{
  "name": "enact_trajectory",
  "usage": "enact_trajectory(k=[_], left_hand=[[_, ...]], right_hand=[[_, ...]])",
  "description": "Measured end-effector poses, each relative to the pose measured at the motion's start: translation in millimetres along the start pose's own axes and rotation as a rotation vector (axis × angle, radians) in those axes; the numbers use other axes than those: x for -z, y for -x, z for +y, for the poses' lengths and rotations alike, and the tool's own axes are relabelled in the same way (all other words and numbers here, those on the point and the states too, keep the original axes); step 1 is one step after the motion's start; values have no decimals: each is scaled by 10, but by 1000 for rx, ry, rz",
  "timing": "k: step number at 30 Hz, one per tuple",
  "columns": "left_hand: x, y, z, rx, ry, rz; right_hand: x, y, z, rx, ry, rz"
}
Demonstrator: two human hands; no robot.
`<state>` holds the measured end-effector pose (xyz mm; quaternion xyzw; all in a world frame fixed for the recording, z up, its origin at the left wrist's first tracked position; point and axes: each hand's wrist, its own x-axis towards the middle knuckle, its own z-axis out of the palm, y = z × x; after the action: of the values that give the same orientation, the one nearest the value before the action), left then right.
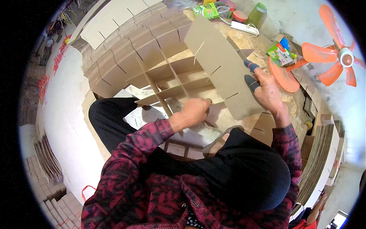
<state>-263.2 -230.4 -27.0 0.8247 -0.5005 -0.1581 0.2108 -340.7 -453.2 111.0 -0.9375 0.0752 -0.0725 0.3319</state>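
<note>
A partly assembled grid of crossed cardboard dividers (164,91) stands in front of me, forming several open cells. My right hand (267,89) grips the right edge of a slotted cardboard sheet (219,65), which stands tilted over the grid's right side. Dark covers wrap some fingers of that hand. At the grid's near side my left hand (193,112) is closed, its fingers curled around the end of a cardboard strip. Part of that strip is hidden by the hand.
Stacked slotted cardboard strips (122,57) lie beyond and left of the grid. An orange fan (345,57), a power strip (244,27) and a green container (257,15) stand at the far right. More cardboard stacks (318,164) rise at right, near another person's red-clothed arm (314,215).
</note>
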Motion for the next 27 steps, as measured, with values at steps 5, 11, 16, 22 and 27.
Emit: enact_trajectory(k=[5,11,16,22,27], left_hand=[[-67,-45,-46,-6,29,10],[-128,-102,-75,2,26,-17],[-109,-104,-67,69,7,-89],[2,-109,7,50,-4,-88],[-66,-173,-99,44,-153,-152]], right_hand=[[-112,-22,72,141,35,44],[-304,-1,169,130,79,18],[-582,-68,250,230,102,47],[-884,-39,219,118,420,-191],[-1097,294,232,150,505,-63]])
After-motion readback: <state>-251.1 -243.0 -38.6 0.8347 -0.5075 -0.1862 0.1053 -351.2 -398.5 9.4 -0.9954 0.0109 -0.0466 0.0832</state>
